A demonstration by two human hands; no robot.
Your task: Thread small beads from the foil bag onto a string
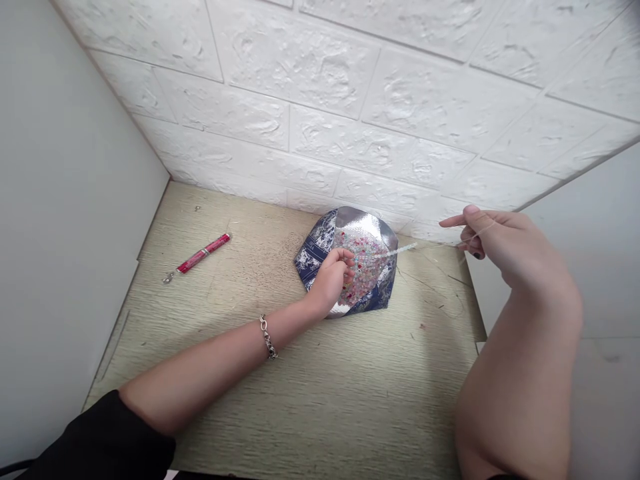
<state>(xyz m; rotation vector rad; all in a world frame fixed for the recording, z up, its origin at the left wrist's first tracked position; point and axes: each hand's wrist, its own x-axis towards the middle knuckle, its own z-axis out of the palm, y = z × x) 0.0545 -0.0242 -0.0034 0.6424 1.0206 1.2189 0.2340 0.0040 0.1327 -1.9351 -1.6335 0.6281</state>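
Note:
A folded blue-and-silver patterned tray (315, 248) lies near the wall, with many small clear, pink and red beads (367, 277) heaped in it. My left hand (330, 279) reaches over the beads, its fingers pinched at the near end of a thin strand of pale beads (400, 251). To the right, my right hand (513, 243) is raised off the table, index finger pointing left and the other fingers curled. A fine thread (480, 233) runs across it and appears gripped there. The thread is faint between the strand and that hand.
On the left of the wooden table (280, 387) lies a slim red tube (204, 253) with a silvery middle. Small shiny bits (169, 277) sit beside it. Loose thread curls right of the tray. A white brick-patterned wall (325, 147) and side panels enclose the table.

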